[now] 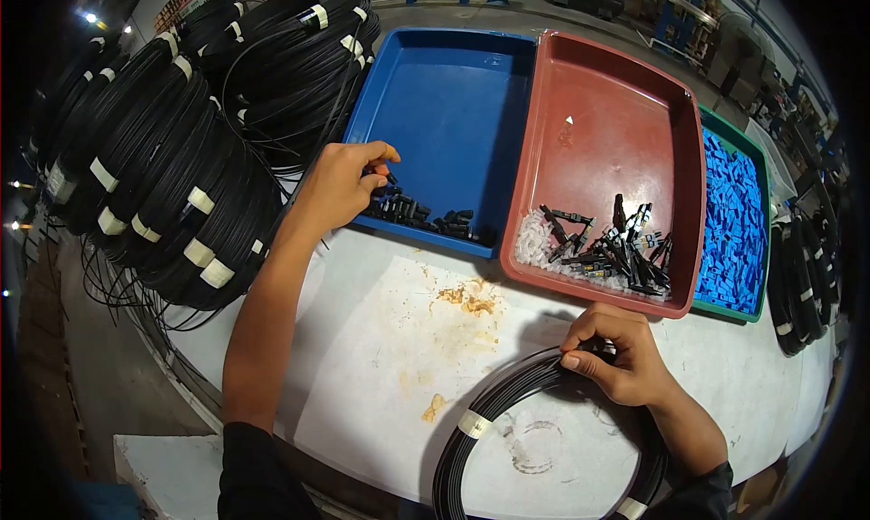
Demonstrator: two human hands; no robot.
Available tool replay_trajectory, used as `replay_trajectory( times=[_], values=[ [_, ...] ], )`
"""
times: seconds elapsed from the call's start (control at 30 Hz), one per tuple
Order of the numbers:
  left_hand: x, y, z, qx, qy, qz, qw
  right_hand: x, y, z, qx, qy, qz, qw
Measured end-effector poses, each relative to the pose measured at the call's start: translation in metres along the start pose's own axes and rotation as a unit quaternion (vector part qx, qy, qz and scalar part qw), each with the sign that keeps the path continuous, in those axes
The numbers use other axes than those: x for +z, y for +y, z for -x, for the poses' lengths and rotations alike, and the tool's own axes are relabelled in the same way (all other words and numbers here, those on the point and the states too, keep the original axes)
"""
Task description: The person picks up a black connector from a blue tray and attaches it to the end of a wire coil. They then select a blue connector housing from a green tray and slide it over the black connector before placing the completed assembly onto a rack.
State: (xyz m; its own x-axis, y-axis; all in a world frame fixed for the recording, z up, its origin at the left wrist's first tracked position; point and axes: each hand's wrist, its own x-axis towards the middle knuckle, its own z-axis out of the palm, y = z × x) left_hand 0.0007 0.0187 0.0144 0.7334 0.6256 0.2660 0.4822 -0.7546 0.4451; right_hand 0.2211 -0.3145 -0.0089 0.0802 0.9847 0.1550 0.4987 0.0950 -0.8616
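My left hand (337, 189) is over the near left corner of the blue tray (435, 112), its thumb and index finger closed around a small black piece mostly hidden by the fingers. Just below it, several short black plastic pieces (403, 210) lie along the tray's near edge. My right hand (621, 357) pinches the top of a coil of black cable (494, 398), which lies on the white table and is bound with pale tape (473, 423). Its fingertips hide the exact part of the cable they grip.
Large stacked coils of black cable (163, 176) crowd the left side. A red tray (616, 112) holds black connector parts (625, 253) and clear plastic pieces (539, 239). Beside it, a green tray (767, 248) is filled with blue pieces (729, 221). Yellowish stains (469, 298) mark the table (362, 339).
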Motion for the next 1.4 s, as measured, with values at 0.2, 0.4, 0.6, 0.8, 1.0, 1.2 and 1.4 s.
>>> replay_trajectory(
  times=[0.2, 0.4, 0.6, 0.8, 1.0, 1.2, 1.4],
  values=[
    [0.008, -0.015, 0.002, 0.139, 0.066, -0.089, 0.984, 0.0, 0.0, 0.0, 0.001, 0.001, -0.001, 1.0],
    [-0.004, -0.009, 0.01, 0.042, -0.028, -0.149, 0.988, 0.0, 0.001, 0.0, -0.005, -0.001, 0.0, 1.0],
    [0.004, -0.012, 0.008, 0.066, -0.007, -0.188, 0.98, 0.0, -0.001, 0.0, 0.001, -0.001, -0.008, 1.0],
    [-0.004, -0.004, 0.005, 0.009, -0.047, -0.11, 0.993, -0.001, -0.003, 0.002, -0.009, 0.013, 0.009, 1.0],
    [0.017, 0.012, 0.012, 0.01, 0.059, 0.195, 0.979, -0.016, -0.011, 0.02, 0.012, 0.074, 0.12, 0.99],
    [0.045, 0.081, 0.036, 0.058, -0.022, 0.464, 0.884, -0.041, 0.002, 0.056, 0.069, 0.155, 0.169, 0.971],
    [0.102, 0.181, 0.045, 0.12, -0.076, 0.48, 0.866, -0.034, 0.021, 0.072, 0.056, 0.354, 0.08, 0.93]
  ],
)
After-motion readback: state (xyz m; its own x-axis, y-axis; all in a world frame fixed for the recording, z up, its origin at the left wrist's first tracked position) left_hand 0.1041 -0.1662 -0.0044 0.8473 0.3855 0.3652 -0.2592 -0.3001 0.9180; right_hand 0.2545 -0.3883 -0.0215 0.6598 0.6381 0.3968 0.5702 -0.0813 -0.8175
